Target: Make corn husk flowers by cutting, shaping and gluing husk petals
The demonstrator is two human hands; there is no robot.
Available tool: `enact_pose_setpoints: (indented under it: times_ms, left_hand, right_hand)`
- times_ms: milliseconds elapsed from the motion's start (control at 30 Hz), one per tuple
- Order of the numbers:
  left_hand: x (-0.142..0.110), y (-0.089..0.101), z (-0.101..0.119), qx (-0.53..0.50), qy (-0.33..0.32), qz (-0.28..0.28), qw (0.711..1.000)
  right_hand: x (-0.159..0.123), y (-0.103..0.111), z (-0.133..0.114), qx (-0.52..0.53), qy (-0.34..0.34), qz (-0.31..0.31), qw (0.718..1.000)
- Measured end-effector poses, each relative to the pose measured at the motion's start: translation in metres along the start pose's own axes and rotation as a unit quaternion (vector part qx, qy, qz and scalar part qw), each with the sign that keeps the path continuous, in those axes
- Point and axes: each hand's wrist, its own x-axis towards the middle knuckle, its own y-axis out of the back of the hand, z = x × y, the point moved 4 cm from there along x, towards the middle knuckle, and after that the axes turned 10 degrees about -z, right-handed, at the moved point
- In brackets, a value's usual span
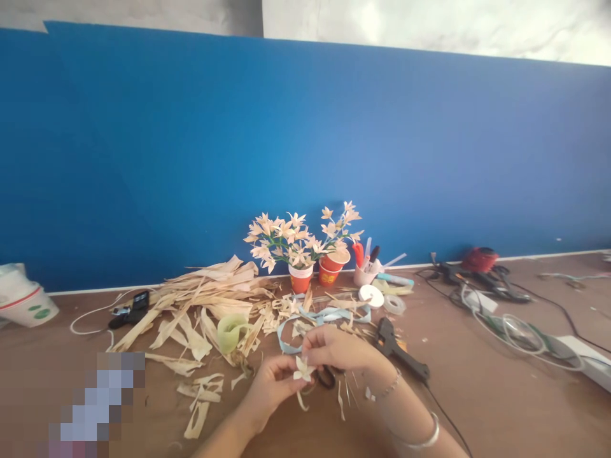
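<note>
My left hand (270, 386) is closed in a pinch on a small cream husk flower (302, 369) low in the middle of the view. My right hand (337, 348) curls over the flower from the right, its fingertips pinched on the petals. Just under the hands lie dark scissors (327, 377), partly hidden. Beyond the hands a pale blue ribbon (315, 318) loops across the brown table (477, 394). A pile of dried corn husks (205, 305) spreads to the left.
Two red cups (300, 278) of finished husk flowers stand by the blue wall. A black glue gun (398, 346) lies right of my hands, with tape rolls (394, 304), a green tape roll (230, 331), a pen cup (365, 272), cables and a power strip (587, 362) around. White cups (23, 302) sit far left.
</note>
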Motion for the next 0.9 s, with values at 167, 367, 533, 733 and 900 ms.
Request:
enact_pose_setpoints:
  times_ms: [167, 367, 533, 733, 900]
  left_hand:
    - [0.0, -0.001, -0.001, 0.005, 0.006, -0.001, 1.0]
    - [0.001, 0.001, 0.002, 0.023, -0.037, 0.01, 0.999]
    - [0.002, 0.002, 0.003, 0.034, -0.062, 0.008, 0.997]
    - [0.003, 0.004, -0.001, 0.038, -0.056, 0.011, 0.998]
    - [0.006, 0.014, -0.007, 0.047, -0.067, 0.061, 0.995]
  right_hand:
    - [0.002, 0.001, 0.009, -0.007, -0.025, -0.006, 1.0]
    - [0.001, 0.0, 0.0, -0.011, -0.007, 0.007, 1.0]
    - [0.001, -0.001, -0.004, -0.013, 0.0, 0.019, 1.0]
    - [0.004, 0.0, 0.001, -0.003, 0.007, 0.011, 1.0]
    - [0.005, 0.005, 0.002, -0.01, 0.041, 0.032, 0.999]
